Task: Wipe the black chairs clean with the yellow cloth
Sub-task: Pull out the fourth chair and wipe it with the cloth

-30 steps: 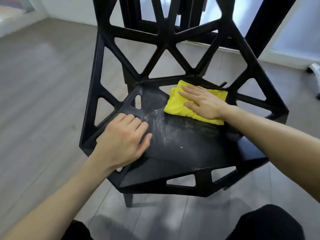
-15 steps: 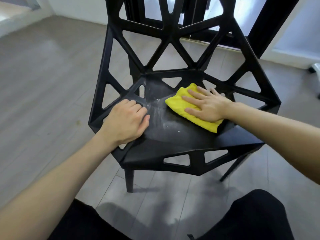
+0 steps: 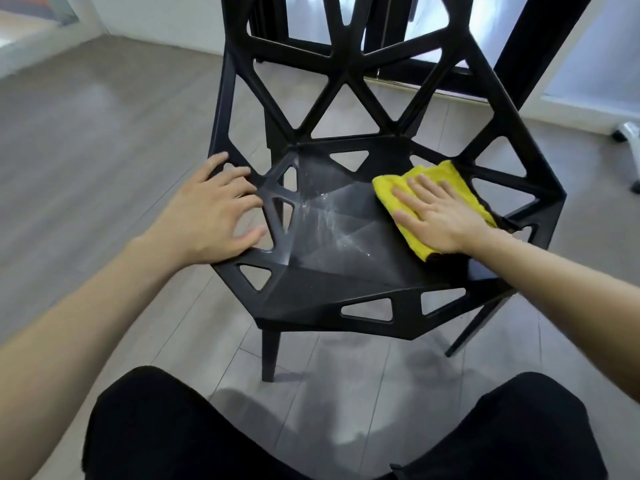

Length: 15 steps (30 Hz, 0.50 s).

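With the right hand [image 3: 438,216] flat on the yellow cloth [image 3: 431,202] at the seat's right and the left hand [image 3: 211,216] spread on the black chair [image 3: 346,271], a short stroke risks missing the white smears [image 3: 322,216] mid-seat.

A grey wood-plank floor [image 3: 104,140] carries the black chair [image 3: 346,271] on its legs; a white caster base [image 3: 628,136] stands at right.

Black chair [image 3: 346,271], yellow cloth [image 3: 446,188].
The chair's frame shows a pattern of triangular cut-outs, its black seat streaked with whitish smears; the cloth is bright yellow; the plank floor [image 3: 104,133] runs grey-brown; the person's trousers [image 3: 173,427] are black.
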### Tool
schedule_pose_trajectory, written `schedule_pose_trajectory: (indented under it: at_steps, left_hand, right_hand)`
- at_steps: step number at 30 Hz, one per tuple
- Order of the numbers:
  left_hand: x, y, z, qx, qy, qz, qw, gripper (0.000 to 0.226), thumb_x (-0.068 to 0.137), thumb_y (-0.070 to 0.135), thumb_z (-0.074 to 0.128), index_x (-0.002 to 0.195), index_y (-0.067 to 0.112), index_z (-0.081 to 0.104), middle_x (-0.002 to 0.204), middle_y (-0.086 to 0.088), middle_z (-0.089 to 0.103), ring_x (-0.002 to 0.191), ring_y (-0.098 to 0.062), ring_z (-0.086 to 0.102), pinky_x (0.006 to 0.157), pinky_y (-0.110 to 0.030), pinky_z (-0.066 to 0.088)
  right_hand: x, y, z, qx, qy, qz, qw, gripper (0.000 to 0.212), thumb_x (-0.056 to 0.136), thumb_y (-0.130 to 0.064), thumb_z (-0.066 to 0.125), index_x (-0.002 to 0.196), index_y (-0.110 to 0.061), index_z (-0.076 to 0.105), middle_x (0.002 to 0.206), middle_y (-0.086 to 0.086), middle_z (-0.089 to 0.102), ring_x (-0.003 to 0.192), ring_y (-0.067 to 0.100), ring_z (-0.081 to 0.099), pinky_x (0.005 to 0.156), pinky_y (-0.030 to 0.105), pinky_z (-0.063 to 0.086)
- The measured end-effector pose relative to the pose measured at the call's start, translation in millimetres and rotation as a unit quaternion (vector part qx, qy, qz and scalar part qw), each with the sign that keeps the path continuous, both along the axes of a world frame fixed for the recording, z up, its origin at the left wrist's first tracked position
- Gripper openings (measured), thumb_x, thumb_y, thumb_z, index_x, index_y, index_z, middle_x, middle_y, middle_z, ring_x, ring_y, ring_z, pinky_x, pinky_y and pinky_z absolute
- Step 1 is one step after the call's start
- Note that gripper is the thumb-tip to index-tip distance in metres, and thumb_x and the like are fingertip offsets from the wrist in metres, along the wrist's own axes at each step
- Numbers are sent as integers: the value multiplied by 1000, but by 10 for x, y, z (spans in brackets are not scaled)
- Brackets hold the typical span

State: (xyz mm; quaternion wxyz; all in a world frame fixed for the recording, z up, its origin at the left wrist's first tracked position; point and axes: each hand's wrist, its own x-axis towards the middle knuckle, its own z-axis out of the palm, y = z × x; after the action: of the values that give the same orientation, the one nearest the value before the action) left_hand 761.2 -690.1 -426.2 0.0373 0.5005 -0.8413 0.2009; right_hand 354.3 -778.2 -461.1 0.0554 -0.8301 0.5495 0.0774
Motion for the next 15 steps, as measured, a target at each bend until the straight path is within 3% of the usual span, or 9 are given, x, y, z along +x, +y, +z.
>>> schedule_pose_trajectory:
  at_steps: [3, 6, 8, 10, 13, 15]
  left_hand:
    - [35, 7, -45, -2, 43, 12, 999, 42, 100, 49, 52, 101, 24, 85, 118, 6, 80, 134, -21, 63, 132, -54, 20]
    - [-17, 18, -47, -4, 47, 22, 999, 41, 100, 47, 52, 102, 23, 85, 116, 7, 81, 133, -19, 64, 131, -53, 21]
    - [14, 25, -55, -13, 58, 21, 998, 39, 100, 44, 53, 102, 22, 85, 115, 7, 81, 131, -20, 65, 131, -52, 22]
    - [20, 17, -69, -14, 71, 22, 997, 37, 99, 43, 55, 102, 22, 85, 114, 7, 82, 127, -19, 66, 132, -51, 22]
    - [-1, -12, -90, -17, 92, 15, 995, 33, 98, 39, 58, 100, 20, 85, 108, 6, 82, 119, -19, 69, 132, -50, 22]
    - [14, -18, -103, -24, 101, 15, 994, 33, 97, 37, 57, 100, 20, 85, 106, 6, 83, 116, -18, 69, 132, -50, 22]
  right_hand:
    - [644, -120, -169, -22, -18, -90, 996, 74, 107, -61, 13, 171, -23, 11, 178, 12, 2, 165, 31, -5, 132, 52, -1]
    - [1174, 77, -169, 21, -39, -37, 998, 80, 98, -54, 4, 171, -20, 5, 178, 15, -2, 164, 36, -7, 132, 56, -1]
    - [1057, 242, -78, 55, -46, 31, 997, 80, 96, -51, 2, 171, -23, 2, 178, 12, -6, 164, 32, -9, 132, 53, -1]
    - [671, 399, -8, 56, -27, 64, 996, 69, 105, -51, 8, 171, -29, 1, 178, 7, -8, 165, 27, -11, 133, 49, 0]
    - [146, 584, 85, 34, 6, -12, 999, 76, 101, -60, 1, 171, -30, 2, 179, 6, -5, 165, 26, -8, 133, 47, 1]
    - [257, 740, 124, 4, 20, -27, 999, 86, 93, -62, -7, 171, -27, 5, 179, 9, 0, 165, 31, -3, 133, 49, 4]
